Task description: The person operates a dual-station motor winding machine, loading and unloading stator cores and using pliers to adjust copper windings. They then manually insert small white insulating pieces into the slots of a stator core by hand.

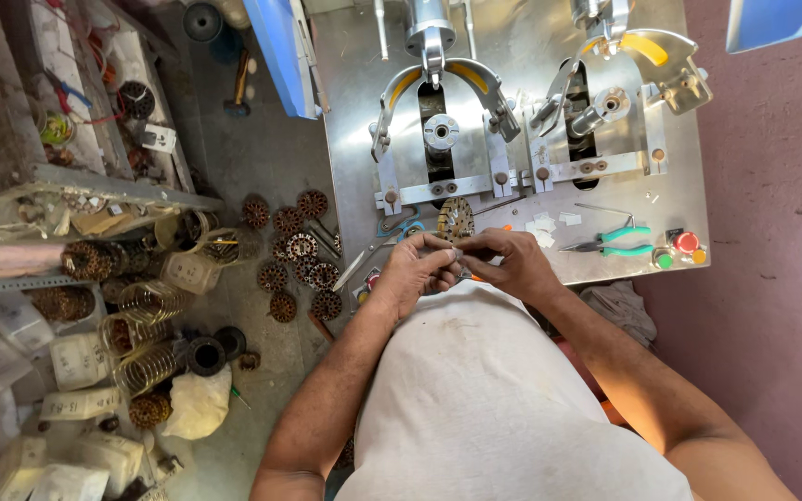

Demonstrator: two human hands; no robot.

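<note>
- Workshop seen from above: a steel worktop (596, 264) carries two winding fixtures, and the concrete floor at nine o'clock is strewn with wound stator cores (301, 247).
- I see my left hand (413, 272) and right hand (509, 263) meeting at the worktop's near edge, fingertips touching in front of my chest.
- Fingers (446, 263) of both hands are pinched nearly closed on something small between them; I cannot tell what it is, as the fingers hide it.
- A round stator disc (455, 220) stands just at twelve o'clock from the pinch, close beyond the fingertips, with no long axis to speak of; both hands lie about equally near it.
- Green-handled pliers (610, 243) lie at three o'clock from my right hand, long axis running left to right, well apart from the fingers.
- Scraps of white paper (544, 226) sit between disc and pliers.
- Open worktop lies toward two o'clock; the fixture's bracket (438, 189) closes the room beyond the disc.
</note>
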